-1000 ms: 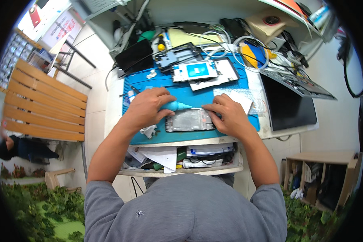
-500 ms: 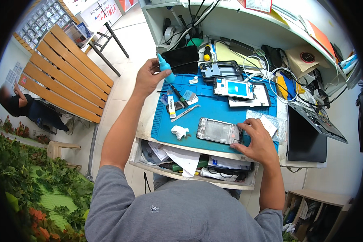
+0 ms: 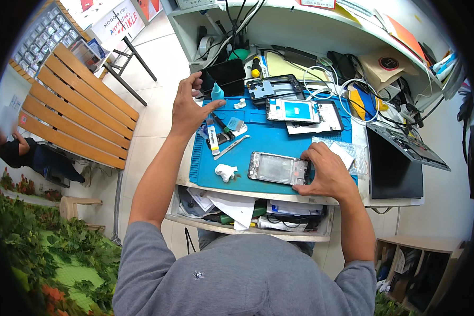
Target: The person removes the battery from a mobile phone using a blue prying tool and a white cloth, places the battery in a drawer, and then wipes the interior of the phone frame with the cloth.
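Note:
A light-blue squeeze bottle (image 3: 217, 93) with a pointed tip stands upright at the mat's far left corner. My left hand (image 3: 188, 105) is beside it, fingers spread apart and the thumb close to the bottle's base. With thumb and fingers, my right hand (image 3: 325, 171) grips the right end of a bare phone frame (image 3: 275, 167), which lies flat near the front of the blue work mat (image 3: 258, 141). A crumpled white tissue (image 3: 226, 172) lies left of the frame. Tweezers (image 3: 231, 147) and a white-and-yellow tube (image 3: 213, 138) rest behind the tissue.
Opened phone parts (image 3: 294, 110) and another phone housing (image 3: 274, 88) lie at the back of the mat. White cables (image 3: 347, 89) tangle at the right, near an opened laptop (image 3: 405, 145). An open drawer (image 3: 247, 224) juts out below the table edge. A person sits far left.
My left hand has lowered the blue bottle onto the mat and let go of it, its fingers now apart. My right hand stays on the phone frame. The whole view has shifted slightly.

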`<state>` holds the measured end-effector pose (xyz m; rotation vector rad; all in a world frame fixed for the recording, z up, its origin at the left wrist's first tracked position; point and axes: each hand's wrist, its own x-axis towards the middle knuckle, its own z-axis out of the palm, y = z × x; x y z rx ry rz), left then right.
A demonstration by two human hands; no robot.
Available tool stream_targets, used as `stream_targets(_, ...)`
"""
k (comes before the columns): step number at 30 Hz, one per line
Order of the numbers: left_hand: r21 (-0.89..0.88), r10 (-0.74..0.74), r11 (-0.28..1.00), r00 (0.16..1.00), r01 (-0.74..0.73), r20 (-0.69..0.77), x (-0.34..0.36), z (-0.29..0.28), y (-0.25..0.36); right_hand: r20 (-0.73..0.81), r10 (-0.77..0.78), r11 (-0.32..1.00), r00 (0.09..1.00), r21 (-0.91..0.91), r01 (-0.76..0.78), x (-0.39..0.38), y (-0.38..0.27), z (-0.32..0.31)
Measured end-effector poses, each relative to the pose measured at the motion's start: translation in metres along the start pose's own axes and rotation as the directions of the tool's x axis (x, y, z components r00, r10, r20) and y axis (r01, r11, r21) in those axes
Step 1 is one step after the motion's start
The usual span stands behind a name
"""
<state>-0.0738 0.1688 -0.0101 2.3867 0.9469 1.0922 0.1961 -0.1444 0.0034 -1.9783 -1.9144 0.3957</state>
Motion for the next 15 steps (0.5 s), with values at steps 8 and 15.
stream_targets(8, 0.036, 0.006, 0.999, 0.999, -0.004, -0.045, 0.004, 0.005, 0.014, -0.026, -0.037, 0.999, 0.999, 0.001, 0.037, -0.003, 0.001, 0.001)
stream_targets(15, -0.327, 0.201, 0.934, 0.97, -0.148, 0.137, -0.039, -0.013, 0.061, -0.092, -0.215, 0.974, 0.972, -0.096, 0.206, 0.003, -0.003, -0.012)
